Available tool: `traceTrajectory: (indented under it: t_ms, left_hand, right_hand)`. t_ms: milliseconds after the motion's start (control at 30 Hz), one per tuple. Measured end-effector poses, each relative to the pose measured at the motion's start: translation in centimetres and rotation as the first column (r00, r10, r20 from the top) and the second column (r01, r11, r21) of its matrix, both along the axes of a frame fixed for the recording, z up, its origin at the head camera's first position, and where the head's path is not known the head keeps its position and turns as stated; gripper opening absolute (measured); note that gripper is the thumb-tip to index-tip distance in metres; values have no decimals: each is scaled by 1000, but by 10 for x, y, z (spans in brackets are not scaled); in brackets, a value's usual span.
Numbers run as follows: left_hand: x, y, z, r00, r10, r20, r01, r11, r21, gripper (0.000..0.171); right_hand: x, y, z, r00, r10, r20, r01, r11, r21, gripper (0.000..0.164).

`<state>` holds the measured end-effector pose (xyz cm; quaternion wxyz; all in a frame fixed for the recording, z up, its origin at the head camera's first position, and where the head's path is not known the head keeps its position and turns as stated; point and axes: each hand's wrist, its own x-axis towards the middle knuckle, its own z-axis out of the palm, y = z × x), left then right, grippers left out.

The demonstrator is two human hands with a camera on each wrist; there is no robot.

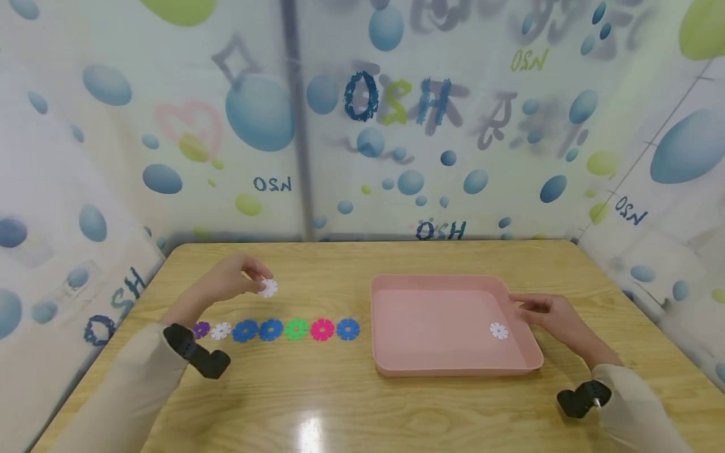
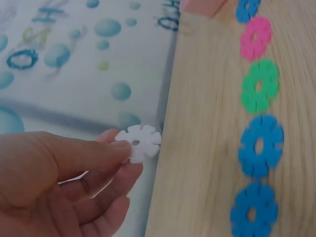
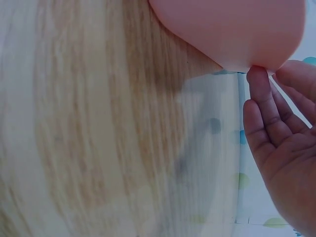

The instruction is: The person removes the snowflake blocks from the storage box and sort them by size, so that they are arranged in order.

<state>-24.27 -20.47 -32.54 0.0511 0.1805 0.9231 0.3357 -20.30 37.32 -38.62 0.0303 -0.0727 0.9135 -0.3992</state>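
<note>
Between thumb and fingertips, my left hand [image 1: 240,277] pinches a white notched plastic disc [image 2: 140,143] with a small centre hole, held above the table behind a row of similar discs. In that row lie a purple disc [image 1: 201,329], a white disc [image 1: 221,331], two blue discs side by side, a green disc [image 1: 296,329], a pink disc [image 1: 322,329] and a blue disc [image 1: 348,329] at the right end. At the right side of a shallow pink tray [image 1: 436,283], my right hand [image 1: 546,314] grips its rim. One white disc [image 1: 499,331] lies inside the tray near that side.
The wooden table [image 1: 317,396] carries the row on its left half and the tray on its right. A patterned curtain [image 1: 340,207] hangs behind the table and along both sides. Dark wrist cameras sit on both sleeves.
</note>
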Motion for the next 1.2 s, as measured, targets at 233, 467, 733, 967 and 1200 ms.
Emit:
traceTrajectory:
  t_ms: [233, 467, 733, 967, 1200]
  left_hand:
    - [7, -46, -11, 994, 78, 74, -76, 997, -34, 24]
    - [15, -91, -21, 966, 155, 207, -147, 988, -56, 30]
    - [27, -123, -24, 925, 229, 303, -204, 972, -115, 35]
    - [37, -137, -37, 905, 268, 330, -249, 964, -99, 35]
    - [34, -146, -51, 894, 335, 298, -309, 942, -133, 39]
  right_hand:
    - [0, -1, 1, 1000, 2, -7, -2, 1000, 3, 44]
    - [-1, -2, 1, 1000, -18, 18, 18, 1000, 9, 46]
    - [0, -2, 1, 1000, -15, 20, 15, 1000, -7, 46]
    - [0, -2, 1, 999, -6, 36, 7, 1000, -28, 45]
    - [1, -3, 2, 1000, -11, 22, 11, 1000, -12, 45]
